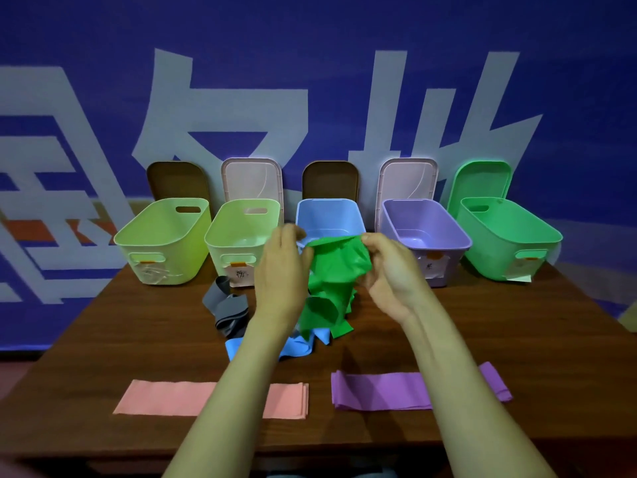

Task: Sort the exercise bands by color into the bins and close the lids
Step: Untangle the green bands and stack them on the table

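My left hand (281, 267) and right hand (389, 270) each pinch the upper edge of the green band (336, 270), fingers curled onto it. The band hangs in front of the blue bin (329, 215), its lower end over the blue band (296, 345) on the table (138, 322). The grey band (225, 307) lies just left. The green bin (506, 232) stands far right, uncovered.

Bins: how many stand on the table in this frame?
5, in a row along the far edge of the table, left to right: a yellow-green bin, a paler yellow-green bin, a blue bin, a purple bin, a green bin. All are open; none looks hidden.
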Tool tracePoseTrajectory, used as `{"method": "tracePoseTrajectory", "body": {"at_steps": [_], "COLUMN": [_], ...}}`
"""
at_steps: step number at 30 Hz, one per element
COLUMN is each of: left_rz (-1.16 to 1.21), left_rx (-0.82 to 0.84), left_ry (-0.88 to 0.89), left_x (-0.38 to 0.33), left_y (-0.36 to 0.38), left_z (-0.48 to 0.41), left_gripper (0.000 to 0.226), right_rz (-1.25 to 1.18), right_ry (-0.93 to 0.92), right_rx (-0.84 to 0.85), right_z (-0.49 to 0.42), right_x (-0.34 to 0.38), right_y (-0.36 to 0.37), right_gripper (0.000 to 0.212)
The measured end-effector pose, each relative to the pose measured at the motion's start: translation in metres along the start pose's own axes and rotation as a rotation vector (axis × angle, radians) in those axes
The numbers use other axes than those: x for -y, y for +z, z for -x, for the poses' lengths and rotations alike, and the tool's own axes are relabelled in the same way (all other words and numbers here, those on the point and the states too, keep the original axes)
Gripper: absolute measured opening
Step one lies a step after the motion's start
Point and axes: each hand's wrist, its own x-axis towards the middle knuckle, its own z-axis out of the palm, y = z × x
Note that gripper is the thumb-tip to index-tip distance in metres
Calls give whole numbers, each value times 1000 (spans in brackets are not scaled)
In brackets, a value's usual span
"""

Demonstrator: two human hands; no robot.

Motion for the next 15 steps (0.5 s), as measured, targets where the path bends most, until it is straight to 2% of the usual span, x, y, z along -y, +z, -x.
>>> {"method": "tracePoseTrajectory", "body": {"at_steps": [2,5,7,9,12,13,15], "left_rz": [118,695,975,1126,1299,1353,1416], "left_rx": [157,292,366,412,524,549,559], "left_ry": [-132,-454,-595,-643,-631,-618,-549], "left_x": [4,0,-8,-16,-18,-15,-11], "left_y": [1,-6,-9,-8,-7,-7,-8], "left_z": [1,1,5,9,9,9,11], "left_gripper": [14,9,12,12,10,12,31], "right_rz": [256,817,1083,1269,1313,1234,970], "right_ry": [15,-80,-279,-469,-548,-505,-373], "right_rx": [64,116,-5,-139,-226,-252,-293], "right_z": [-3,-9,-17,-22,-25,-25,-25], "right_x": [-7,-11,-9,-8,-9,-7,-5], "right_y": [-11,-33,-41,-41,-38,-37,-38], "right_gripper": [20,33,29,24,26,28,28]}}
